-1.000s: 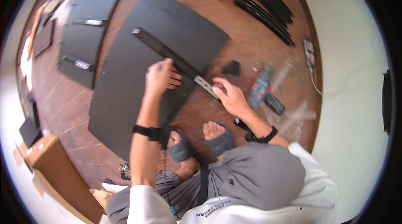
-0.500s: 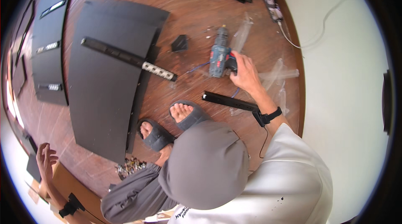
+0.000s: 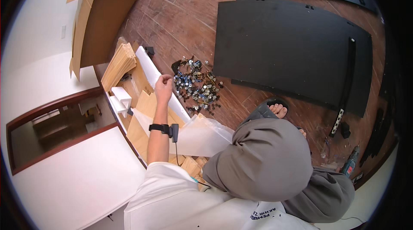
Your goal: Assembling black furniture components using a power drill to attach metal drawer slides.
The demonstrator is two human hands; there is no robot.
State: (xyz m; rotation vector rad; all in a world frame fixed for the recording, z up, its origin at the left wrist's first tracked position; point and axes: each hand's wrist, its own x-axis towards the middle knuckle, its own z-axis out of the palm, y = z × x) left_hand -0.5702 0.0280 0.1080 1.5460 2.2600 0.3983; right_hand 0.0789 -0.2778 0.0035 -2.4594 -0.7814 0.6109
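Brown floor carries loose hardware — and black panels.

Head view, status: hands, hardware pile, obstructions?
Left hand beside hardware pile, nothing visibly held. Right hand out of sight. Pile spread loose on floor. Grey trouser leg partly hides drill.

The left fingers are near piled hardware.

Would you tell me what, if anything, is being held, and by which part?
Nothing shows in the left hand; the right hand is hidden, so I cannot tell.
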